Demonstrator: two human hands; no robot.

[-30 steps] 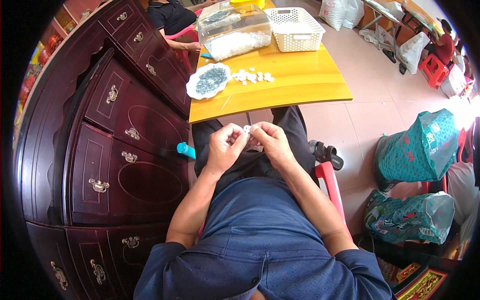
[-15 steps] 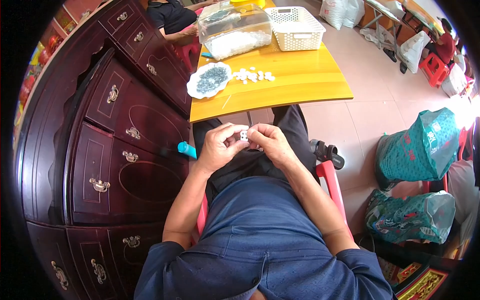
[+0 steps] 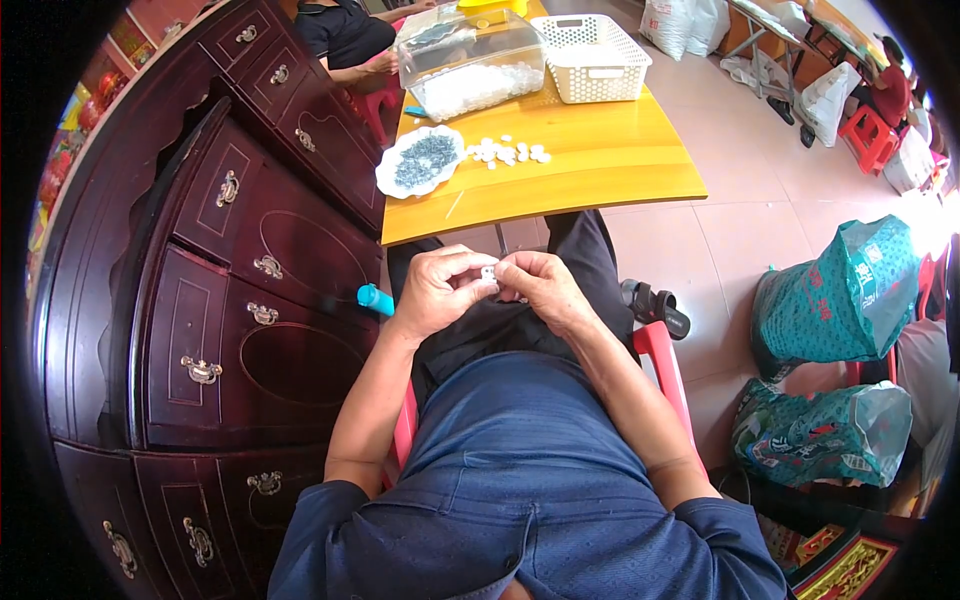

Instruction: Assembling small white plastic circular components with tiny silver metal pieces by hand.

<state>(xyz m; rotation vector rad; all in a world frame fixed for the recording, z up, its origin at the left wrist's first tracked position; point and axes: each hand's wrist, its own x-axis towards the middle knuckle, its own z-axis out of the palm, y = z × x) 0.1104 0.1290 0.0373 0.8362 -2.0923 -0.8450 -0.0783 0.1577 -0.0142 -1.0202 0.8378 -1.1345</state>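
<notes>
Above my lap, a small white plastic piece (image 3: 488, 272) with dark openings is pinched between thumb and fingers of my left hand (image 3: 438, 290). From the other side, my right hand (image 3: 546, 288) is closed on the same piece, its thumb against the right edge; the fingertips hide much of it. On the yellow wooden table (image 3: 610, 165) beyond my hands stands a white scalloped dish (image 3: 387, 181) with many tiny grey-blue parts (image 3: 427, 158). Beside it lies a loose scatter of white pieces (image 3: 507, 152). A thin pale stick (image 3: 455, 204) is near the table's front edge.
A clear plastic box (image 3: 500, 88) of white pieces and a white perforated basket (image 3: 605, 86) stand farther back. Dark wooden drawers (image 3: 270, 240) line the left. Teal bags (image 3: 835, 290) stand on the right floor. Another person (image 3: 345, 45) sits at the table's far left.
The white piece has tilted slightly between my fingertips, and less of its face shows. Both hands keep nearly the same place.
</notes>
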